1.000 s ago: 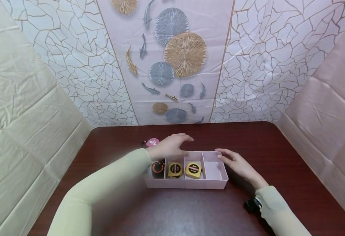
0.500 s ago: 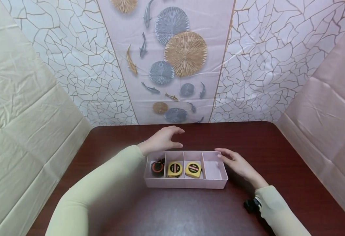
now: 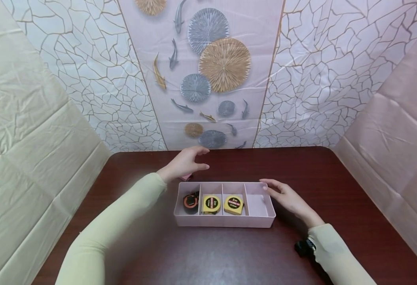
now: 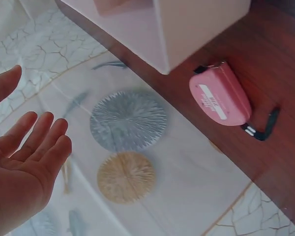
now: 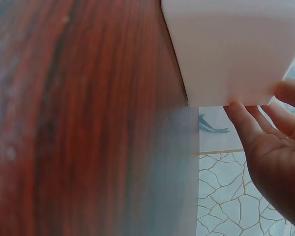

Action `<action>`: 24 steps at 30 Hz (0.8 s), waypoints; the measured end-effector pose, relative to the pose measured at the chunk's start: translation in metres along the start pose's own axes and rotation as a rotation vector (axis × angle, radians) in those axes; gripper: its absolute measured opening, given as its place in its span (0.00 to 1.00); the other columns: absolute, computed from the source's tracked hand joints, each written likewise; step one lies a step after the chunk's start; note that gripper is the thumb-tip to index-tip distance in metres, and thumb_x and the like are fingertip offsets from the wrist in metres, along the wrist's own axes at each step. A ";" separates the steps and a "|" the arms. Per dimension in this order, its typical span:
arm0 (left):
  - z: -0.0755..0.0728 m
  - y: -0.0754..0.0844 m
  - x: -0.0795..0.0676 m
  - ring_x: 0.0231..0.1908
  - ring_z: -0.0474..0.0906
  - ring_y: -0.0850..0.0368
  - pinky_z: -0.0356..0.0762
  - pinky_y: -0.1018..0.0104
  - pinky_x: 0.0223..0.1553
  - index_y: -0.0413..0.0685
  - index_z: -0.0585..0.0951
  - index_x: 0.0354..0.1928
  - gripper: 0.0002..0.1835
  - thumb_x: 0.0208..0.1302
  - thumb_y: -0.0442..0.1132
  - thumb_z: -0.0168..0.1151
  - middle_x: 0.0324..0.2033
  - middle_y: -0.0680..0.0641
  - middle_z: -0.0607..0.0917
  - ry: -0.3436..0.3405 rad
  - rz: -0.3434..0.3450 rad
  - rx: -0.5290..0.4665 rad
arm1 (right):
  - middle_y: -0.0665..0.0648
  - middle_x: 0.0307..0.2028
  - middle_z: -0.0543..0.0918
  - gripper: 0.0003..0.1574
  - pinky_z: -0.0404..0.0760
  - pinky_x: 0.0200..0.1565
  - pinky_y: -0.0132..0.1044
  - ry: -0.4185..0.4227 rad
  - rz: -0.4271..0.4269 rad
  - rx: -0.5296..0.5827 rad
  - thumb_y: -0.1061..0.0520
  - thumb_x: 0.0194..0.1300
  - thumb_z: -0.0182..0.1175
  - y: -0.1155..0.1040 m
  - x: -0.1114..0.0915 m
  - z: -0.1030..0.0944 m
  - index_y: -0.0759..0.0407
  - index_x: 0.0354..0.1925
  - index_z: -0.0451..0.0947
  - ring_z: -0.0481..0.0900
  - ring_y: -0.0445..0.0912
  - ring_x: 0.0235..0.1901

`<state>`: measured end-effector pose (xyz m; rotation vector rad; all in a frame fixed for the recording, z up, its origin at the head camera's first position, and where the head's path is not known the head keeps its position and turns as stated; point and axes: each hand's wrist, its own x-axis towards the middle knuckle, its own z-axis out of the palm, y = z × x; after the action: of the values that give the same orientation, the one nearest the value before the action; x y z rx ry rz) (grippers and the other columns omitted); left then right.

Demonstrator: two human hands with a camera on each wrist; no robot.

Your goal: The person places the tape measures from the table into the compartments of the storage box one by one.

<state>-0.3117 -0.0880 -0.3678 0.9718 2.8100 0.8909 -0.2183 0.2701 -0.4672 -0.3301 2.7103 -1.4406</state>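
A pale pink divided box (image 3: pixel 226 221) sits on the table. Its leftmost compartment holds a black and orange tape measure (image 3: pixel 191 201); the two middle ones each hold a yellow tape measure, one on the left (image 3: pixel 211 204) and one on the right (image 3: pixel 234 204). Behind the box, my left hand (image 3: pixel 184 161) hovers with fingers spread and nothing in them. Partly hidden below it lies a pink tape measure (image 3: pixel 186 177), fully visible in the left wrist view with its black strap (image 4: pixel 273 123). My right hand (image 3: pixel 291 200) holds the box's back right corner between thumb and fingers.
The dark red-brown table (image 3: pixel 208 257) ends at a patterned cloth backdrop (image 3: pixel 301 99). Plain cloth walls rise on the left (image 3: pixel 34 138) and right (image 3: pixel 397 138). A small black device (image 3: pixel 304 248) is at the right sleeve's cuff.
My left hand has moved left and back, from over the box's rear rim to behind the box by the pink tape measure. My right hand and the box stay in place.
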 end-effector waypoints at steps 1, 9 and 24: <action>0.000 -0.002 0.000 0.63 0.73 0.49 0.68 0.55 0.65 0.44 0.75 0.66 0.30 0.64 0.45 0.70 0.62 0.44 0.79 0.001 -0.001 -0.001 | 0.66 0.65 0.74 0.29 0.60 0.67 0.63 0.001 0.004 0.001 0.49 0.76 0.56 0.000 0.000 0.000 0.61 0.68 0.72 0.65 0.61 0.68; -0.001 -0.017 -0.003 0.64 0.72 0.48 0.67 0.55 0.66 0.43 0.74 0.67 0.31 0.65 0.44 0.70 0.63 0.43 0.78 0.019 -0.032 -0.017 | 0.65 0.65 0.75 0.29 0.61 0.67 0.63 0.005 -0.001 -0.009 0.48 0.76 0.57 -0.001 0.000 0.000 0.60 0.67 0.73 0.65 0.61 0.68; 0.010 -0.058 -0.004 0.62 0.74 0.41 0.68 0.50 0.65 0.37 0.75 0.65 0.31 0.62 0.41 0.72 0.60 0.36 0.79 0.052 -0.112 -0.014 | 0.65 0.65 0.75 0.29 0.60 0.68 0.63 0.003 0.017 -0.004 0.48 0.76 0.57 0.000 0.000 -0.001 0.60 0.68 0.72 0.65 0.61 0.69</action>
<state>-0.3392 -0.1225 -0.4076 0.7918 2.8636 0.9338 -0.2183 0.2710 -0.4671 -0.3055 2.7114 -1.4333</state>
